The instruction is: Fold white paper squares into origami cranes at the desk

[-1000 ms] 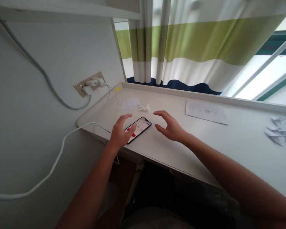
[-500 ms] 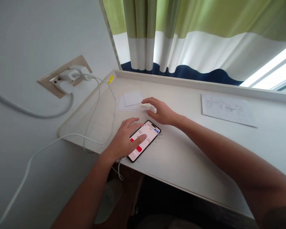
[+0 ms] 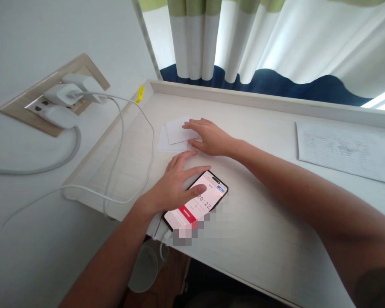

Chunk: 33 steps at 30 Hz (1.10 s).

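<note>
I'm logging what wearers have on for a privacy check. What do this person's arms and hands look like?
The left hand and right hand are bare: no gloves, rings or watch show. The left forearm and right forearm are uncovered; a dark patch at the lower right corner may be a sleeve edge, too unclear to tell.

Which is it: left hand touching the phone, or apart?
Touching. Head view: the left hand lies over the phone, thumb flat on its screen.

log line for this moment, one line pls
left hand: flat on phone, screen lit | right hand: flat on paper slips | desk: lined sheet at right
</note>
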Motion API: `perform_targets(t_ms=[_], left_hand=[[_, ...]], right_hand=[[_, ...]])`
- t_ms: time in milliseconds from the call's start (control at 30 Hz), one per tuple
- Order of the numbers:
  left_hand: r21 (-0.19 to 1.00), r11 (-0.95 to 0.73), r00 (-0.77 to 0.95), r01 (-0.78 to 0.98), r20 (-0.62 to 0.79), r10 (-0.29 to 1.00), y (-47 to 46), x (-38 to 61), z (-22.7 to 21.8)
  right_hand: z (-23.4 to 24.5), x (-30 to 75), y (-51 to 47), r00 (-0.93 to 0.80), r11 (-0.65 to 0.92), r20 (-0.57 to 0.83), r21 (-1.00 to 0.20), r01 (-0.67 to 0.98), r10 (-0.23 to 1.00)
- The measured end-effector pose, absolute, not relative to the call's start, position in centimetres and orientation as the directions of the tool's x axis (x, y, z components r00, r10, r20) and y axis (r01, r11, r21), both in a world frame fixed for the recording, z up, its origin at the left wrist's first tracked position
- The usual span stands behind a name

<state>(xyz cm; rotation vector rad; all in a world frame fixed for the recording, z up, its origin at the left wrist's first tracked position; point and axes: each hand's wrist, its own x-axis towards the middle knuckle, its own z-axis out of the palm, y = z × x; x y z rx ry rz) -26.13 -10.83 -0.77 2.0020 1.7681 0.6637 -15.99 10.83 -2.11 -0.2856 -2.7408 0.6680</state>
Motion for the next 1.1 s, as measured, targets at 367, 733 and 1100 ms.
perform_targets(t_ms=[367,733,1100], left_hand=[[0.570,-0.161,0.093,0.806,0.147,0.985,-11.0,-26.1,-1.5],[0.582,-0.163,0.098,0.797,0.143,0.985,-10.9,-26.1,-1.4],[0.620,-0.215,0.136,0.755,0.173,0.976,-10.9,-26.5,-1.3]], right_hand=[[-1.9,-16.1,10.2,-0.948,0.891,0.180,-0.423,0.167,0.264],[-1.6,-15.4,9.1,-0.928,0.899,0.200,-0.376,0.224,0.315],[-2.4,-15.4,8.7,-0.918,0.963,0.309,-0.182,0.201,0.250]])
